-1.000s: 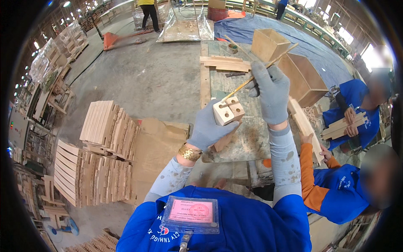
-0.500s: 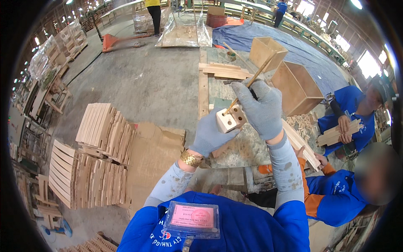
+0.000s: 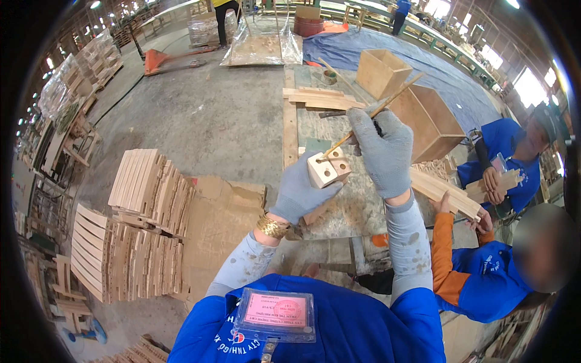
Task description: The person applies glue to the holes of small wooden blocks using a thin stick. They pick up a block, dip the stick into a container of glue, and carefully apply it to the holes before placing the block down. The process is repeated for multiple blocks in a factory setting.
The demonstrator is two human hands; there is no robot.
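Note:
My left hand [image 3: 301,189], in a grey glove, is closed around a pale wooden block [image 3: 322,173] with several round holes in its faces. Gloved in grey as well, my right hand [image 3: 382,145] grips a thin wooden stick [image 3: 396,97]. The stick slants down to the left, and its lower tip is at a hole in the block's upper side. Whether the tip is inside that hole or only touching its edge, I cannot tell. Both hands are above a stained worktable [image 3: 357,212].
Wooden strips [image 3: 321,97] and a small pot [image 3: 329,77] lie on the table's far part, near two open plywood boxes [image 3: 426,124]. Stacked slatted pieces [image 3: 130,254] stand on the left beside cardboard [image 3: 224,218]. Two co-workers at right hold wood strips [image 3: 445,190].
My right hand has shifted slightly down and right, tilting the stick flatter. The block has moved a little left. The nearer co-worker's strips have moved toward the other co-worker.

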